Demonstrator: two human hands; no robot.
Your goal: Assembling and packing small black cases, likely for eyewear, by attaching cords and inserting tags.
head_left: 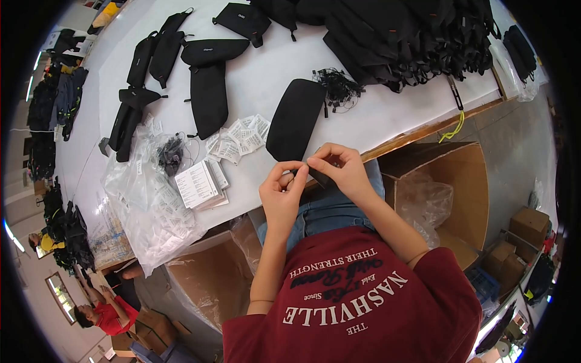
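Note:
My left hand point(282, 189) and my right hand point(340, 172) meet at the table's near edge, thumbs and fingertips pinched together. A small dark flat piece point(319, 176) shows beneath my right fingers, seemingly between both hands; its kind is too small to make out. Just beyond them a black fabric pouch point(296, 118) lies flat on the white table. Thin black tag strings point(336, 86) are heaped at its far right corner. To the left lie small printed white packets point(237, 140) and a stack of white printed cards point(198, 184).
Black bags point(411, 42) are piled at the far right, and several black pouches point(209, 97) lie far left. Clear plastic bags point(154, 199) hang over the near left edge. Open cardboard boxes point(445, 187) stand below the table. A person in red point(115, 313) is at lower left.

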